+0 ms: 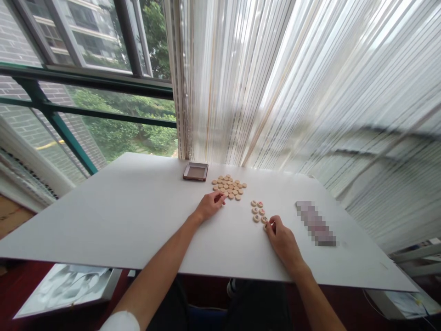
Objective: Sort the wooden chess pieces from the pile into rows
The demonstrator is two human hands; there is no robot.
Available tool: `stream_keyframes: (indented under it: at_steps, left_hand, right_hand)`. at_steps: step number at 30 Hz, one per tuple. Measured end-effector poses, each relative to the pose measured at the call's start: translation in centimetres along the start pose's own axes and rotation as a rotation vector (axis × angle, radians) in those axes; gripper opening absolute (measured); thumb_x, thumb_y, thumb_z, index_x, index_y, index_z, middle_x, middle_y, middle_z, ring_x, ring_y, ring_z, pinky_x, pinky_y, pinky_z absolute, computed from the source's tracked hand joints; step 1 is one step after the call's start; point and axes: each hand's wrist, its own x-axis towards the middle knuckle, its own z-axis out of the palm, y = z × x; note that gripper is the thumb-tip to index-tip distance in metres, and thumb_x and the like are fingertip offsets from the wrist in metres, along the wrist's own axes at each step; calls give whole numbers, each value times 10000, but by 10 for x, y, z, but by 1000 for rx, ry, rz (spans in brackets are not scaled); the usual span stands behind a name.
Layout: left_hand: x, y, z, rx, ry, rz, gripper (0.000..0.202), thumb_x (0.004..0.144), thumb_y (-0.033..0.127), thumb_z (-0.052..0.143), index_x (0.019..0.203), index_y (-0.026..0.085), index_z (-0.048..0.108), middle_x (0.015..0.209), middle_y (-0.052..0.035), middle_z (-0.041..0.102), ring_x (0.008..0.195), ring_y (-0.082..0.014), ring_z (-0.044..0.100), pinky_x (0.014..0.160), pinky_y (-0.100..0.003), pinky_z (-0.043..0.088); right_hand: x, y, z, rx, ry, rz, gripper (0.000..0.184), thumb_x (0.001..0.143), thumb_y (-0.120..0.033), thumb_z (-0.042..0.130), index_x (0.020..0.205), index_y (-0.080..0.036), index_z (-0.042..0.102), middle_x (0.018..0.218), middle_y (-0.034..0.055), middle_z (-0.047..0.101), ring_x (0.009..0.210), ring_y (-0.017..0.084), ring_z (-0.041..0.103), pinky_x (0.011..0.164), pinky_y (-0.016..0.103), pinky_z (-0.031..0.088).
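Note:
Many round wooden Chinese chess pieces [230, 187] lie in a loose cluster on the white table, their visible tops plain. At the near left edge of this cluster, my left hand [210, 205] has its fingers pinched on a piece that is mostly hidden under the fingertips. To the right, several face-up pieces [255, 210] with dark or red characters stand in two short columns. My right hand [281, 236] is closed at the near end of these columns, with thumb and finger on another piece [265, 227], partly covered.
An open shallow box [196, 171] sits at the table's back edge, left of the cluster. A blurred-out flat object [315, 223] lies right of my right hand. String curtains [234, 82] hang behind the white table [113, 216]; a window is at left.

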Motion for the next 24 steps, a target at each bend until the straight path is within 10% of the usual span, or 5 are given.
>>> stream_keyframes:
  at_steps: [24]
  left_hand:
    - [0,-2,1,15,9,12,313,896,487,542,874,202,669,755,-26,731,697,-170,688,676,-252,519]
  right_hand:
    - [-5,4,-1,195,109,-79,144,938,-340,518,915,-214,585,876,21,577,621,140,548,633,296,472]
